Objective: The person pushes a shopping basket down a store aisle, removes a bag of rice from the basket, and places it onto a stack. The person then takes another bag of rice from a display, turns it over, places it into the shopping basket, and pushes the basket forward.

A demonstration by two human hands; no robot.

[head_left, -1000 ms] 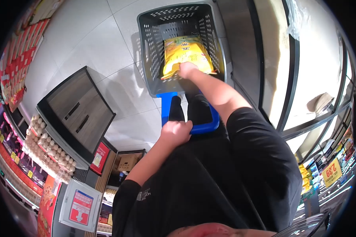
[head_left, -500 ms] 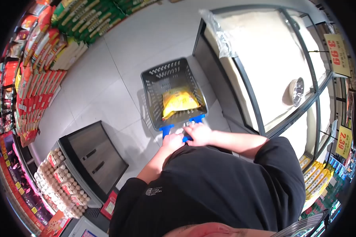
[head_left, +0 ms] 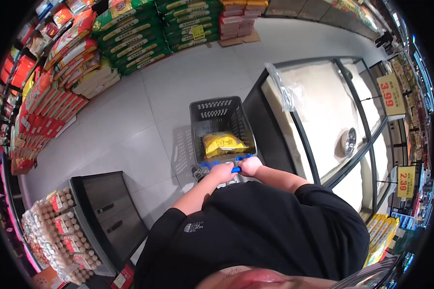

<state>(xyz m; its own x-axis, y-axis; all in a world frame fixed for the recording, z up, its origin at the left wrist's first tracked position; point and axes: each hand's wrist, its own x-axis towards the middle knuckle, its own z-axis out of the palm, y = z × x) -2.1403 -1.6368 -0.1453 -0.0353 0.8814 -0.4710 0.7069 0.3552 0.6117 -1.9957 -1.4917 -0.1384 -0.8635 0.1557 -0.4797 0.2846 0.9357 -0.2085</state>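
Note:
Ahead of my body is a dark grey shopping cart (head_left: 248, 126) with perforated basket walls and a blue handle (head_left: 236, 169). My left hand (head_left: 221, 172) is closed around the handle's left part, and my right hand (head_left: 250, 166) is wrapped round its right part. A short blue stretch of the bar shows between them. Inside the basket lies a yellow plastic bag (head_left: 223, 144) with dark printing, near the handle end. What fills the bag cannot be made out.
To the right stands a dark-framed bin (head_left: 301, 139) of white grain with a metal bowl (head_left: 348, 142) on it. Stacked green sacks (head_left: 135, 41) and red packages (head_left: 48, 113) line the far left. Egg cartons (head_left: 65, 236) top a cabinet (head_left: 112, 212) at lower left.
The view has tilted up, showing more of the sacks and far aisle. The cart appears slightly right and lower in view. Both hands stay on the handle, a little farther apart.

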